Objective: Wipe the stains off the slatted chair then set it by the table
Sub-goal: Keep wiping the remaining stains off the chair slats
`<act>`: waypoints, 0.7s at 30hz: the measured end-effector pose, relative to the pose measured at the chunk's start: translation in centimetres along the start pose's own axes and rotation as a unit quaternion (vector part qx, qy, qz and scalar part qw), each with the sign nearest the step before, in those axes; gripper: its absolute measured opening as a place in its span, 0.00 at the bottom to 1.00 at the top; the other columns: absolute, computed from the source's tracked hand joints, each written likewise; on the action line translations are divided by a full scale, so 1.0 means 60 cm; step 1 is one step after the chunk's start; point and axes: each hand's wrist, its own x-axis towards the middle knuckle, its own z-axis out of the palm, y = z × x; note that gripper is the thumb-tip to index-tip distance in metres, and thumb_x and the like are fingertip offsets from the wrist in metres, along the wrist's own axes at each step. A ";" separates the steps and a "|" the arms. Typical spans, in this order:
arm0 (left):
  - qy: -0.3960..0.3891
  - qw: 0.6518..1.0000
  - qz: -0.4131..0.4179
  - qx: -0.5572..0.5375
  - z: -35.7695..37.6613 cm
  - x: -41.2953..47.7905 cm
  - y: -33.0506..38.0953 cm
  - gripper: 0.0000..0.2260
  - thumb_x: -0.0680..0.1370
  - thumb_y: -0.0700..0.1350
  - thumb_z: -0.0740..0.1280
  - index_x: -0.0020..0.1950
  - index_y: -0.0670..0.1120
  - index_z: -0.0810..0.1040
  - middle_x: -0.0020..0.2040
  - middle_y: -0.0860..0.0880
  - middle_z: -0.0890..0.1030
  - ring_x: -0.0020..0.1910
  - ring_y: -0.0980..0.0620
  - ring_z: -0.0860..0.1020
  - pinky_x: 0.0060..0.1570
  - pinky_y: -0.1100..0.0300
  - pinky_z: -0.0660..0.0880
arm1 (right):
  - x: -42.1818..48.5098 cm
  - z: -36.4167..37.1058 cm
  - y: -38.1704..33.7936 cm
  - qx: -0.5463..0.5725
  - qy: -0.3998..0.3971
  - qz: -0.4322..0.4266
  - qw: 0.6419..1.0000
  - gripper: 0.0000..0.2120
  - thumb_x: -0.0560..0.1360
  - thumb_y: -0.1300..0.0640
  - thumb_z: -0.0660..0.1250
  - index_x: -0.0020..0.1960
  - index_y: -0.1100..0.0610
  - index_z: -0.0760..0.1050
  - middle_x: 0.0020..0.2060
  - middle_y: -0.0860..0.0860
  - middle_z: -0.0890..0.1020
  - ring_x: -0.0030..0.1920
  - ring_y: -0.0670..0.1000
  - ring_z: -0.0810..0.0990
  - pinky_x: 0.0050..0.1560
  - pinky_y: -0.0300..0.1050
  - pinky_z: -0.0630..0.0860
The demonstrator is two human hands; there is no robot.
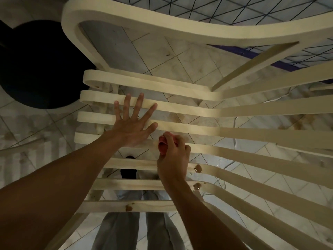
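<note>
Head view: a pale tiled floor (180, 56), blotched brown, shows through the gaps of a pale wooden slatted chair (162, 83) that fills the frame. A dark round shape (36, 69) lies at the left, beyond the chair's curved edge. The left hand (133, 127) lies flat on the slats, fingers (139, 103) spread wide. The right hand (173, 157) grips a red cloth (163, 144) against a slat, near brown stains (198, 168) on the closer slats.
</note>
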 end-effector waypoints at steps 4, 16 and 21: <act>0.004 1.000 0.007 -0.011 0.001 0.002 -0.006 0.28 0.78 0.70 0.41 0.71 0.68 0.26 0.71 0.54 0.18 0.70 0.42 0.20 0.68 0.36 0.25 | 0.031 -0.054 0.032 0.095 -0.017 -0.017 0.995 0.19 0.76 0.53 0.72 0.65 0.49 0.74 0.56 0.51 0.77 0.55 0.51 0.76 0.56 0.51 0.79; -0.079 0.777 0.065 -0.621 -0.079 -0.072 0.119 0.11 0.82 0.52 0.62 0.52 0.49 0.83 0.46 0.42 0.84 0.42 0.48 0.83 0.47 0.52 0.79 | 0.020 -0.141 0.029 0.397 -0.024 0.031 0.917 0.14 0.76 0.62 0.71 0.53 0.51 0.68 0.42 0.51 0.82 0.41 0.56 0.83 0.40 0.45 0.82; -0.091 0.759 0.072 -0.641 -0.097 -0.081 0.112 0.13 0.80 0.53 0.66 0.57 0.45 0.82 0.38 0.43 0.81 0.36 0.51 0.79 0.38 0.59 0.76 | 0.006 -0.147 0.009 0.531 -0.075 0.071 0.841 0.24 0.73 0.46 0.74 0.61 0.59 0.71 0.44 0.58 0.81 0.41 0.55 0.81 0.44 0.49 0.79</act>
